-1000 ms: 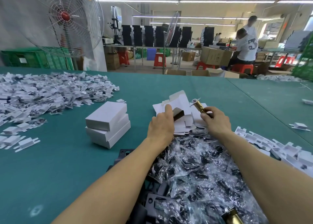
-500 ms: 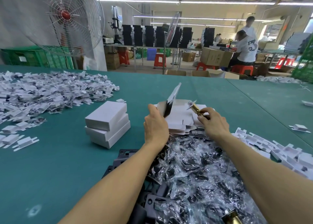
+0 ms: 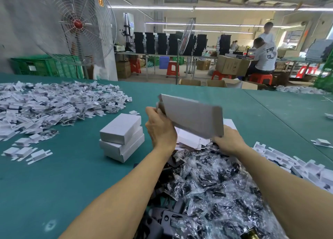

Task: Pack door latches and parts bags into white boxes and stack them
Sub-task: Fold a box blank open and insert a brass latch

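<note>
A stack of closed boxes [image 3: 122,137] is set on the table [image 3: 54,175], at 9 o'clock of the left hand [image 3: 160,128]. A white box [image 3: 192,117] is held tilted above flat box blanks [image 3: 191,142]. Its 10 o'clock end is gripped by the left hand's curled fingers [image 3: 151,112]. Its 4 o'clock corner is held by the right hand [image 3: 227,141], whose fingers are hidden behind it. Parts bags [image 3: 207,184] are heaped at 6 o'clock.

The left forearm [image 3: 115,193] and right forearm [image 3: 281,184] reach forward, bare. The left hand [image 3: 160,128] grips the left end of a flat white cardboard box [image 3: 192,117]. The right hand [image 3: 228,142] holds its lower right corner, fingers hidden behind.
</note>
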The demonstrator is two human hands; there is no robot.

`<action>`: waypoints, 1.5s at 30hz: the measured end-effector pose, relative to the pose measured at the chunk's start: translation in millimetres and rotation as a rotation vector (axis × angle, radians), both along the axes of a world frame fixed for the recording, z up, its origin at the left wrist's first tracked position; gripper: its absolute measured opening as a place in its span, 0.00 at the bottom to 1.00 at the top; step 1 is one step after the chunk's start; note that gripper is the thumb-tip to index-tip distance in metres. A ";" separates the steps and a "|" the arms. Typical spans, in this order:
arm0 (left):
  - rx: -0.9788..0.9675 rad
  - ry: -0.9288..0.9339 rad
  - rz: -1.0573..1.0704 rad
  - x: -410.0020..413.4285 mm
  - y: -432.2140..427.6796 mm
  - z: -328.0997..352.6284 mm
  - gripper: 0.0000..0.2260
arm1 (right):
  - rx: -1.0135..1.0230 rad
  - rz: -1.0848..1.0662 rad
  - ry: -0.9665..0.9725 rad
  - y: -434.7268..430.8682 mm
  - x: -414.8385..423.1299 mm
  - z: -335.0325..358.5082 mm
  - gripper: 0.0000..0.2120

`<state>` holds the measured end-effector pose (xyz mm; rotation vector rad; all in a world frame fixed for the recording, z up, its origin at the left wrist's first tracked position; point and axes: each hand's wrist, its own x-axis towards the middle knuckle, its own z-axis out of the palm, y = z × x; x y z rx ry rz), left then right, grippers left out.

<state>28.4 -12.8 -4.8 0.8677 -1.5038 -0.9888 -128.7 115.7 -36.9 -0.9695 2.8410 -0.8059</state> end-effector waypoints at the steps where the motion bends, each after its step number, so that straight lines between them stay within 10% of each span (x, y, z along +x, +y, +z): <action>1: 0.012 0.025 -0.005 3.8 -0.4 4.7 0.11 | -0.016 0.008 -0.007 1.1 1.6 2.6 0.19; 6: 0.042 -0.109 0.000 25.3 3.1 5.1 0.08 | -0.278 0.018 -0.011 10.3 18.4 22.2 0.17; 12: 0.089 -0.242 0.059 55.6 4.7 -20.6 0.07 | -0.778 0.123 -0.833 39.3 83.1 75.4 0.26; 18: 0.083 -0.383 -0.109 78.2 17.0 -31.0 0.05 | -0.720 0.274 -0.643 68.6 136.3 87.1 0.07; 23: -0.419 -0.268 -0.333 109.9 48.7 -8.0 0.29 | -0.756 0.233 -0.506 84.6 159.7 90.5 0.07; 27: -0.830 -0.529 -0.398 126.4 67.3 10.9 0.50 | -0.883 0.249 -0.622 99.1 173.9 95.8 0.08; 32: -0.685 -0.511 -0.640 126.5 70.5 26.6 0.53 | -0.954 0.348 -0.703 104.2 190.8 97.9 0.07; 45: 0.225 -0.035 -1.182 126.9 66.0 16.9 0.17 | -0.953 0.419 -0.472 90.9 186.8 70.6 0.19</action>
